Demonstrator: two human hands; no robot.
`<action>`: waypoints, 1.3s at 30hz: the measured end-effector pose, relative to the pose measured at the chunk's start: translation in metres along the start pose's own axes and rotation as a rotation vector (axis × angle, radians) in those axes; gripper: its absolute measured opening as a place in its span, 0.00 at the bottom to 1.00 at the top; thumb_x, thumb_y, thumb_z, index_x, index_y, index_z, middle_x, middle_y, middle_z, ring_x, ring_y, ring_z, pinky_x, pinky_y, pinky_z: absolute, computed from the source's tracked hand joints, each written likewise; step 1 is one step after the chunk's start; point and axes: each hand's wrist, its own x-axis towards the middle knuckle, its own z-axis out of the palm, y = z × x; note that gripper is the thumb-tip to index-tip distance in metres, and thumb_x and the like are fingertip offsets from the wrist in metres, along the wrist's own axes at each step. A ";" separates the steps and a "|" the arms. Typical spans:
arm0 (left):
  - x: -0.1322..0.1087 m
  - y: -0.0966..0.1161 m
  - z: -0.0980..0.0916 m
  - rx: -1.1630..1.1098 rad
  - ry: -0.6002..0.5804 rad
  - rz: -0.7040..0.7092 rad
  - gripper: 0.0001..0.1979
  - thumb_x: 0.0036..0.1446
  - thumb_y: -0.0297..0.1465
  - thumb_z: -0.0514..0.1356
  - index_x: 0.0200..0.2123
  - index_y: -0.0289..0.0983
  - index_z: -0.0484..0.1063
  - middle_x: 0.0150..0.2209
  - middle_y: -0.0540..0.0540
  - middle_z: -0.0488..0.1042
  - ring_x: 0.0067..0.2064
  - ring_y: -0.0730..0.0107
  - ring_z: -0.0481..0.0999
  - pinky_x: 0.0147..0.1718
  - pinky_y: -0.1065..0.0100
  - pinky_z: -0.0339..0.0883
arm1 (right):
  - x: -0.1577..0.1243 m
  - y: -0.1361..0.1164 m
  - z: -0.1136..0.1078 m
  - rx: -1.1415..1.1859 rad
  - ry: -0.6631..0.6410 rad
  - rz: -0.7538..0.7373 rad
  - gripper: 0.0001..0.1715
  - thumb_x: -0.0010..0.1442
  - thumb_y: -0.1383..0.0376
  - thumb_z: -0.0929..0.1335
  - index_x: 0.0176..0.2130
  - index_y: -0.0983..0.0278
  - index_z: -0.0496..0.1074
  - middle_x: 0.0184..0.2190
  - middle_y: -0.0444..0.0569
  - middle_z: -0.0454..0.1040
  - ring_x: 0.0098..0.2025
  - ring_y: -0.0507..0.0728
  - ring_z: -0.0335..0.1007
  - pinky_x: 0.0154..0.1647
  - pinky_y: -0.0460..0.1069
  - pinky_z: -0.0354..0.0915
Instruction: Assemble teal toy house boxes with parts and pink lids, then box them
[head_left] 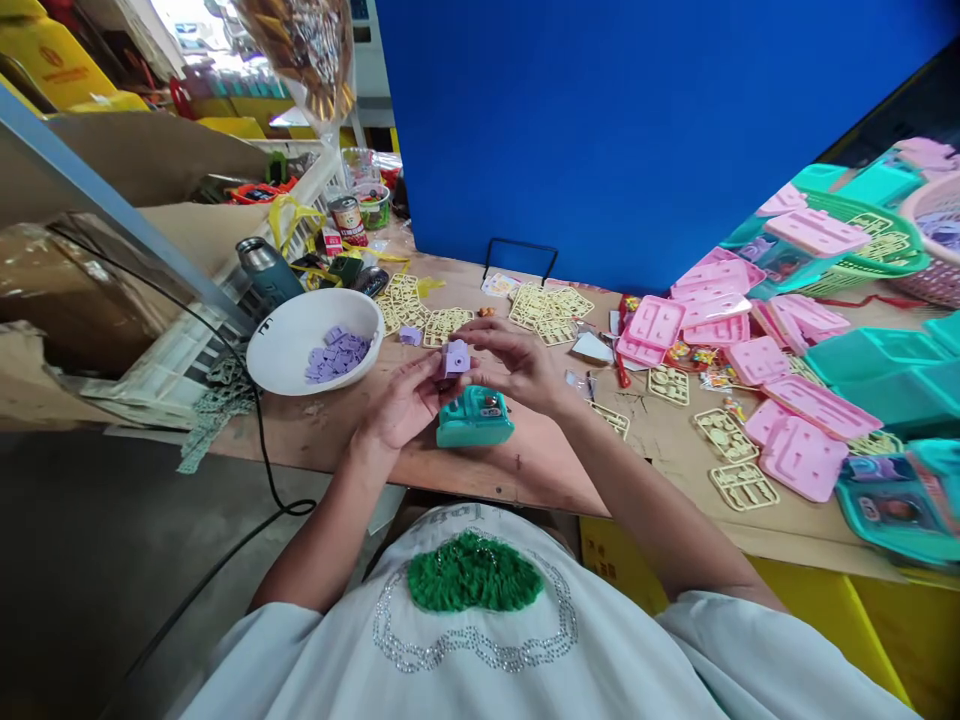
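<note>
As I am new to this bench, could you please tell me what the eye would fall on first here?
A big blue board stands behind the wooden table, filling the upper middle. At the centre the left hand and right hand hold a small purple piece just above a teal toy. A white bowl of purple pieces sits at the left, and pink trays lie heaped at the right.

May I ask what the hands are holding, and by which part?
Left hand and right hand pinch a small lilac plastic block by its edges.
</note>
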 end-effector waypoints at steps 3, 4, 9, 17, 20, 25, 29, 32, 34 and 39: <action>-0.001 0.000 0.002 -0.011 -0.007 0.000 0.19 0.56 0.41 0.72 0.48 0.37 0.80 0.49 0.39 0.85 0.56 0.52 0.83 0.59 0.52 0.78 | 0.001 -0.002 0.007 0.017 0.017 -0.018 0.28 0.60 0.44 0.77 0.52 0.58 0.83 0.50 0.54 0.78 0.55 0.61 0.76 0.60 0.58 0.73; -0.001 0.000 0.003 -0.014 -0.006 0.013 0.19 0.57 0.40 0.72 0.48 0.37 0.80 0.48 0.40 0.85 0.57 0.52 0.82 0.60 0.52 0.77 | 0.001 -0.003 0.009 0.023 0.036 -0.018 0.28 0.61 0.44 0.76 0.52 0.58 0.83 0.50 0.54 0.78 0.54 0.61 0.76 0.60 0.58 0.73; -0.003 0.000 0.009 0.020 0.024 0.067 0.17 0.60 0.40 0.69 0.47 0.36 0.79 0.49 0.40 0.84 0.61 0.49 0.79 0.62 0.51 0.75 | -0.004 -0.013 0.014 -0.070 0.117 -0.016 0.31 0.63 0.45 0.75 0.59 0.57 0.78 0.52 0.54 0.78 0.56 0.63 0.75 0.61 0.60 0.73; -0.018 -0.015 -0.006 0.292 0.064 0.251 0.27 0.54 0.43 0.75 0.53 0.36 0.80 0.56 0.37 0.81 0.62 0.48 0.79 0.65 0.49 0.71 | -0.023 -0.006 0.007 -0.051 0.154 0.038 0.24 0.66 0.49 0.74 0.55 0.58 0.79 0.48 0.53 0.78 0.52 0.61 0.76 0.55 0.57 0.75; -0.023 -0.033 -0.024 0.474 0.093 0.231 0.37 0.47 0.39 0.79 0.59 0.36 0.77 0.64 0.35 0.75 0.66 0.45 0.74 0.69 0.49 0.66 | -0.035 0.004 0.005 -0.039 0.100 0.121 0.24 0.66 0.49 0.74 0.55 0.59 0.79 0.48 0.54 0.78 0.52 0.61 0.76 0.55 0.57 0.74; -0.020 -0.058 -0.038 0.449 0.051 0.172 0.42 0.43 0.38 0.80 0.62 0.36 0.74 0.63 0.35 0.76 0.67 0.45 0.73 0.67 0.52 0.68 | -0.044 0.008 0.013 -0.154 0.022 0.116 0.20 0.66 0.53 0.74 0.53 0.59 0.81 0.48 0.55 0.79 0.51 0.62 0.77 0.56 0.58 0.73; -0.016 -0.061 -0.036 0.367 0.028 0.157 0.43 0.42 0.40 0.80 0.61 0.36 0.73 0.62 0.36 0.77 0.66 0.46 0.75 0.65 0.55 0.72 | -0.045 0.012 0.020 -0.215 -0.019 0.082 0.20 0.68 0.55 0.72 0.56 0.58 0.81 0.49 0.55 0.80 0.50 0.62 0.77 0.55 0.58 0.73; -0.016 -0.060 -0.035 0.355 0.026 0.146 0.44 0.41 0.40 0.81 0.61 0.36 0.73 0.63 0.35 0.76 0.65 0.46 0.75 0.65 0.55 0.72 | -0.046 0.018 0.023 -0.230 -0.038 0.049 0.19 0.69 0.55 0.71 0.55 0.59 0.82 0.47 0.55 0.79 0.50 0.61 0.77 0.54 0.58 0.73; -0.016 -0.059 -0.036 0.355 0.043 0.138 0.45 0.39 0.39 0.81 0.61 0.35 0.73 0.62 0.35 0.77 0.65 0.46 0.76 0.65 0.55 0.72 | -0.046 0.021 0.024 -0.227 -0.046 0.038 0.19 0.70 0.54 0.71 0.54 0.59 0.83 0.47 0.55 0.79 0.49 0.61 0.76 0.54 0.58 0.73; -0.015 -0.062 -0.038 0.341 0.037 0.118 0.46 0.39 0.39 0.82 0.61 0.35 0.72 0.62 0.34 0.76 0.66 0.45 0.74 0.66 0.53 0.71 | -0.047 0.021 0.027 -0.189 -0.055 0.052 0.18 0.71 0.52 0.70 0.52 0.56 0.84 0.46 0.54 0.78 0.47 0.60 0.76 0.52 0.58 0.73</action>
